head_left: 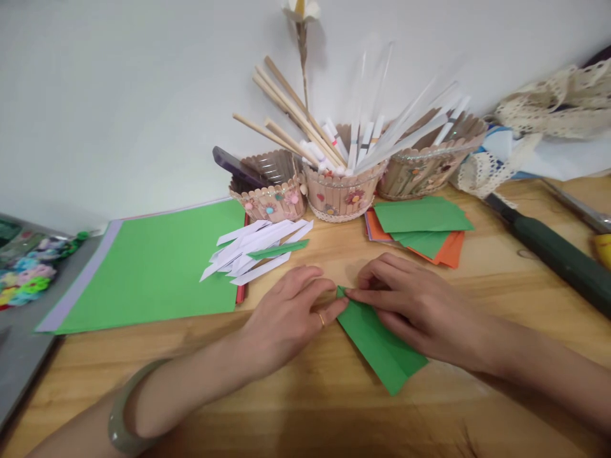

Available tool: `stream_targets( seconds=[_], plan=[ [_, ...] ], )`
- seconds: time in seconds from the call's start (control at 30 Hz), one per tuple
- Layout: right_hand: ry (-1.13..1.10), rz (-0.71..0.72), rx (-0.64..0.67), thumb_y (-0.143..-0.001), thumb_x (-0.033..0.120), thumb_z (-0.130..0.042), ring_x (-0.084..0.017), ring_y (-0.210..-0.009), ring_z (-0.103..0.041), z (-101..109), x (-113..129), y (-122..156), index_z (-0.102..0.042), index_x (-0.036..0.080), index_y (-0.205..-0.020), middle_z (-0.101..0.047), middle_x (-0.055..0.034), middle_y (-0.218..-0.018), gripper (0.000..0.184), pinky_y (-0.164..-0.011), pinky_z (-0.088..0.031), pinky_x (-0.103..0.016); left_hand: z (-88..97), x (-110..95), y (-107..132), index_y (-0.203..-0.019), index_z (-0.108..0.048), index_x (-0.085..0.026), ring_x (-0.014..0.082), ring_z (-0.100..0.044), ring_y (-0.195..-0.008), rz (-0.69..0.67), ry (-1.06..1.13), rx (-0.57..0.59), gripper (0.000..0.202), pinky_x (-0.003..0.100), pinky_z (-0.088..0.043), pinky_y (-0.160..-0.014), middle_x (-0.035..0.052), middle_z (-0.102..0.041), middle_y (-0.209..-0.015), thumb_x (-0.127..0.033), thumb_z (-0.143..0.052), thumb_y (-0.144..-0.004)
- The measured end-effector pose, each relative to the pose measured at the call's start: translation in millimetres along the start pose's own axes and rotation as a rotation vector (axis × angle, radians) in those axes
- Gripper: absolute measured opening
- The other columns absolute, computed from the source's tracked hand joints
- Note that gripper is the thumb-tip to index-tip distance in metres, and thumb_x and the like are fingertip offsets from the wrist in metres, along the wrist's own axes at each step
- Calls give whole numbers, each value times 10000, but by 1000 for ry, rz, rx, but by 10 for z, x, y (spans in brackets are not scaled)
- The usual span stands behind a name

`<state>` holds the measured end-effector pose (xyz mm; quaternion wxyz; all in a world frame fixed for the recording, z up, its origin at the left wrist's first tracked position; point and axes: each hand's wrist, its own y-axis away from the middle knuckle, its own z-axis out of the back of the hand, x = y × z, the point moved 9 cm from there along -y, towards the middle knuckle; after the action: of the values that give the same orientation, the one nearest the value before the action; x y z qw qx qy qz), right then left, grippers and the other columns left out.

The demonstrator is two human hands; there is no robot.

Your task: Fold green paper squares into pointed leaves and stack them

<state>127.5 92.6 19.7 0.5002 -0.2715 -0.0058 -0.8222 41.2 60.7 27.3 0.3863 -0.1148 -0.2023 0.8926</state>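
Note:
A green paper sheet (377,350) with a crease along it lies slanted on the wooden table. Its far corner is folded over into a small point between my hands. My left hand (293,312), with a ring on one finger, has its fingers curled and pinched at that corner's left edge. From the other side, my right hand (410,302) presses its fingertips on the same fold, its remaining fingers bent over the sheet and hiding part of it. Just beyond my left hand lies a pile of folded white paper strips (252,251), with a folded green strip (278,249) on top.
Large green sheets (153,267) lie at the left. Behind my right hand is a stack of green and orange paper pieces (422,215). Decorated baskets (341,194) with sticks and markers stand by the wall. A dark green-handled tool (558,251) and lace (554,108) are at right.

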Motion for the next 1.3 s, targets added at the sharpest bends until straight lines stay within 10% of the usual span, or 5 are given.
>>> stream_targets(
  seconds=[0.5, 1.3],
  plan=[
    [256, -29, 79, -783, 138, -474, -227, -805, -488, -77, -12, -50, -615, 183, -1126, -563, -95, -901, 373, -721, -435, -412, -83, -32, 91, -1075, -576, -238, 214, -463, -1128, -91, -169, 20, 174, 418, -400, -992, 24, -568, -1090, -224, -525, -910],
    [-285, -106, 305, -795, 82, -488, -114, -790, -562, 68, -88, 181, -598, 241, -860, -549, -4, -938, 205, -675, -458, -233, -97, -1, 84, -1203, -552, -215, 265, -417, -1195, -124, -71, 199, 332, 551, -309, -1028, 57, -594, -1101, -118, -476, -895]
  ],
)
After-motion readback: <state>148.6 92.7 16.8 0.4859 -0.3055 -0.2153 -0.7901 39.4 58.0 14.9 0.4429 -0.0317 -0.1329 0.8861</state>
